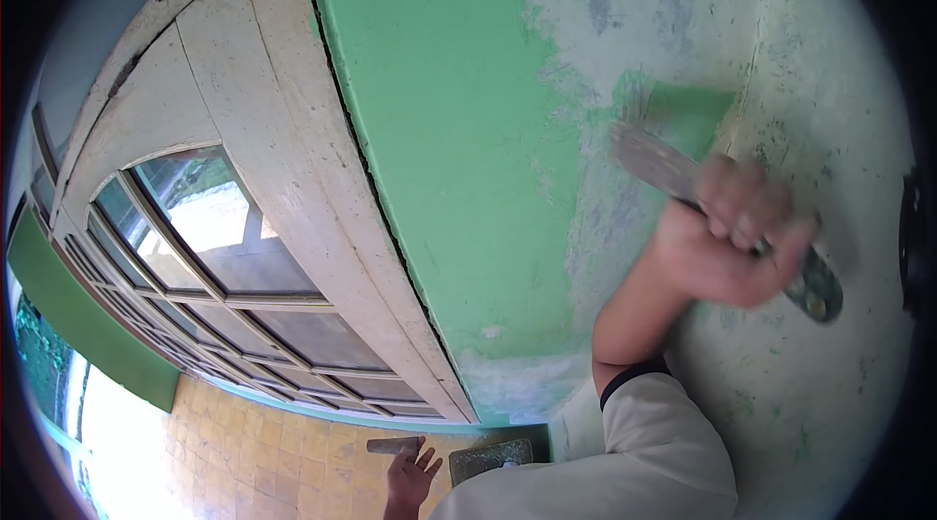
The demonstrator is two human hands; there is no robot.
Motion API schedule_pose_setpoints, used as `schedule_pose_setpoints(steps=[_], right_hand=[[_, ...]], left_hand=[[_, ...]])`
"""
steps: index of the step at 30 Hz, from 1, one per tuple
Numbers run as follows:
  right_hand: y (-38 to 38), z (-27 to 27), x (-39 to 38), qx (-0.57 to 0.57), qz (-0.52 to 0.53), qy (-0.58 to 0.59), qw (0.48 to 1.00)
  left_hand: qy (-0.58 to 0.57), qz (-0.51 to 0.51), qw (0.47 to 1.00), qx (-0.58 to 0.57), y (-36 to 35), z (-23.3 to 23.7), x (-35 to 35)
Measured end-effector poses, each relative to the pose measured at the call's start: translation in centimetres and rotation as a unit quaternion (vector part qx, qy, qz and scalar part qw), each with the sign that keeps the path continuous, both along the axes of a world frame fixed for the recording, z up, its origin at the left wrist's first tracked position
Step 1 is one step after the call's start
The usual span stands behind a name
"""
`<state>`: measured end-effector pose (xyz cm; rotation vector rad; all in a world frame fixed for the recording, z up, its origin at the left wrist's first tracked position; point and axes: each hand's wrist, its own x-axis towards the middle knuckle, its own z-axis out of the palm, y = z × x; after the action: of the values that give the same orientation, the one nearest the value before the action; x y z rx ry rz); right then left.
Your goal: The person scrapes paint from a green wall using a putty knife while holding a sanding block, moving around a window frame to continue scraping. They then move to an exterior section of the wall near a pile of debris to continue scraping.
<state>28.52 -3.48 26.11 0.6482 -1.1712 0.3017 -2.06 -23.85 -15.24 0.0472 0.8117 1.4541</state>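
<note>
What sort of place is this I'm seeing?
Probably a house under renovation, beside a window. The wall has green paint partly scraped away, a weathered wooden window frame holds glass panes, and the right hand presses a scraper to the wall.

Two hands show: the right hand (pixel 732 242) right of centre, the left hand (pixel 410 476) at the bottom edge. One scraper (pixel 659 169) (blade blurred). One window (pixel 244 257) at left, with many panes. One dark mat (pixel 491 460), bottom centre.
</note>
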Motion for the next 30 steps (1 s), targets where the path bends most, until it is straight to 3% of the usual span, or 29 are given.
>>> schedule_pose_setpoints(steps=[2,8,10,12,14,16,18,20,26,28,30], right_hand=[[1.3,0.0,-0.5,-0.059,0.022,-0.034,0.997],[-1.9,0.0,1.0,0.025,0.061,-0.027,0.997],[-0.1,0.0,-0.4,-0.003,0.006,-0.005,1.0],[0.9,0.0,-0.3,-0.046,-0.008,-0.104,0.993],[0.3,-0.1,0.1,-0.039,-0.003,-0.085,0.996],[-0.6,-0.2,1.2,0.05,0.059,-0.054,0.996],[0.1,0.0,0.6,0.05,0.059,-0.042,0.996],[1.4,0.3,-0.2,-0.047,0.008,-0.072,0.996],[-0.7,0.0,0.2,0.043,0.047,-0.034,0.997],[1.8,0.0,-2.2,-0.077,0.062,-0.054,0.994],[1.8,0.0,-2.1,-0.089,0.111,-0.076,0.987]], left_hand=[[0.013,-0.003,1.0,-0.01,-0.2,0.1,0.1],[0.012,-0.006,1.0,-0.014,0.1,0.0,-0.1],[0.015,-0.011,1.0,-0.014,0.4,0.1,-0.1],[0.018,-0.015,1.0,-0.01,0.8,0.6,0.1],[0.036,-0.024,0.999,-0.02,0.8,1.3,0.3],[0.034,-0.025,0.999,-0.022,0.9,1.4,0.3],[0.032,-0.025,0.999,-0.028,0.7,1.0,0.2],[0.016,-0.018,1.0,-0.017,0.4,0.3,-0.2],[0.02,-0.019,0.999,-0.021,0.5,0.6,-0.4],[0.038,-0.022,0.999,-0.019,0.5,0.7,-0.3],[0.057,-0.025,0.998,-0.012,1.0,1.3,-0.5]])
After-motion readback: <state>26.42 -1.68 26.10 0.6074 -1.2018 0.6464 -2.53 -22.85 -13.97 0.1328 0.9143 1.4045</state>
